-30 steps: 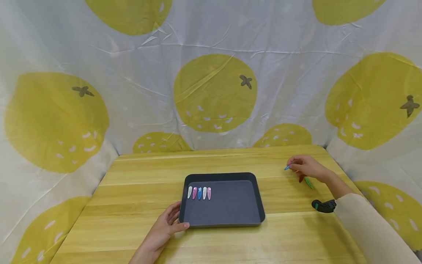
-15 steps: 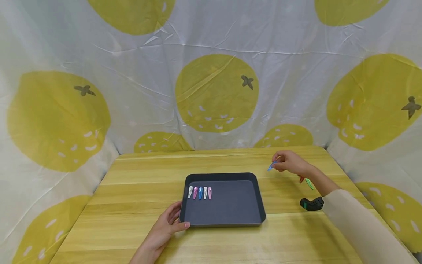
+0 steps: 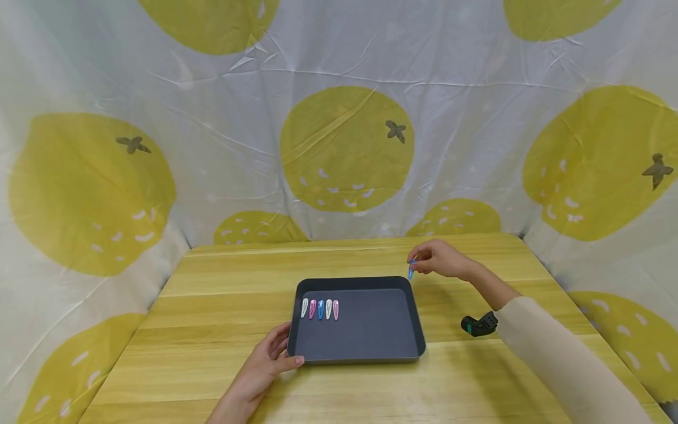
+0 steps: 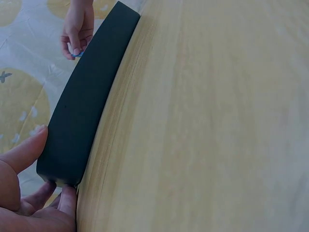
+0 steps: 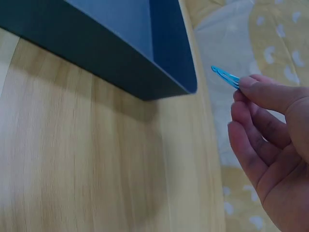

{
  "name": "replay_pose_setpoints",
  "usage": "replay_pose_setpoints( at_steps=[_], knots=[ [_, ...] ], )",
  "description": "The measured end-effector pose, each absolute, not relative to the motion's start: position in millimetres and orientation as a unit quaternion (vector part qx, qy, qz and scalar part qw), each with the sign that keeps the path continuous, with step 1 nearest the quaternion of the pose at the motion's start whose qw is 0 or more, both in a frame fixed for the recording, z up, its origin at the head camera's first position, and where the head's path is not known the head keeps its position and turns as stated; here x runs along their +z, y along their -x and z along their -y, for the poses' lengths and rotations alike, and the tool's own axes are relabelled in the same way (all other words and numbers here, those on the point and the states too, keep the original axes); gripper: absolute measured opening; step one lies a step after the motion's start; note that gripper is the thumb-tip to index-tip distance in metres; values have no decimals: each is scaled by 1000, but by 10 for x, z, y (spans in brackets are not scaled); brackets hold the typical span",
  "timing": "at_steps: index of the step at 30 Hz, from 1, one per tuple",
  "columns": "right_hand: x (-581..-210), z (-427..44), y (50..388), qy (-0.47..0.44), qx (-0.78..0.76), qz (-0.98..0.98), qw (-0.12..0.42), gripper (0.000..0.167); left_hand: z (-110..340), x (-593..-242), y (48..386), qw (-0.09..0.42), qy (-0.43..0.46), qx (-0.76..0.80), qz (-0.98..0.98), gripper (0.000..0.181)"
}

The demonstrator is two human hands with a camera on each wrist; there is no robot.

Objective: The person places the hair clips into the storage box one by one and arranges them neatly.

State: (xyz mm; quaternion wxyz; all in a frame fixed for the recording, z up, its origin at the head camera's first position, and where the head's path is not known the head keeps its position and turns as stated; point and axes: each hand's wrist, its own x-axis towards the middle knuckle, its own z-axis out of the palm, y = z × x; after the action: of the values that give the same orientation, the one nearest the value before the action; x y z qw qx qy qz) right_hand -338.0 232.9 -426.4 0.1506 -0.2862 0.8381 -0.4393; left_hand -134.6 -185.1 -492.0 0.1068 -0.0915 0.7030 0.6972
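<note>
A dark grey rectangular tray (image 3: pixel 365 330) sits on the wooden table. In its left part lie several snap hair clips (image 3: pixel 320 310) side by side in a row, white, pink and blue. My left hand (image 3: pixel 265 362) grips the tray's near left corner, thumb on the rim and fingers against the outer side, as the left wrist view shows too. My right hand (image 3: pixel 439 259) pinches a blue hair clip (image 5: pixel 226 77) between thumb and fingertips. That clip hangs just beyond the tray's far right corner, above the table and apart from the tray.
The wooden table (image 3: pixel 212 330) reaches to a lemon-print curtain (image 3: pixel 344 147) at the back and sides. A black perforated object (image 3: pixel 479 324) with a green mark appears beside my right sleeve (image 3: pixel 561 353).
My right hand has moved left with the blue clip, towards the tray's far right corner. A red and a green clip seen earlier are now hidden by the forearm. The left hand stays put.
</note>
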Motion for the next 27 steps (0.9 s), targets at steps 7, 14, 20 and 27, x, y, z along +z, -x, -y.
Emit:
replay_pose_setpoints(
  at_steps=[7,14,20,27],
  knots=[
    [-4283,-2092,3386,311,-435,-830,158,20,1855,-4926,1344,105,90,697,-703,89],
    [-4342,-1854,3401,338,-411,-832,153,24,1840,-4934,1361,107,86,700,-701,89],
    [-4390,-1643,3378,372,-402,-824,146,22,1836,-4940,1362,105,85,701,-700,89],
    [-4468,-1366,3334,392,-382,-826,135,14,1843,-4929,1355,106,91,696,-704,90]
  ],
)
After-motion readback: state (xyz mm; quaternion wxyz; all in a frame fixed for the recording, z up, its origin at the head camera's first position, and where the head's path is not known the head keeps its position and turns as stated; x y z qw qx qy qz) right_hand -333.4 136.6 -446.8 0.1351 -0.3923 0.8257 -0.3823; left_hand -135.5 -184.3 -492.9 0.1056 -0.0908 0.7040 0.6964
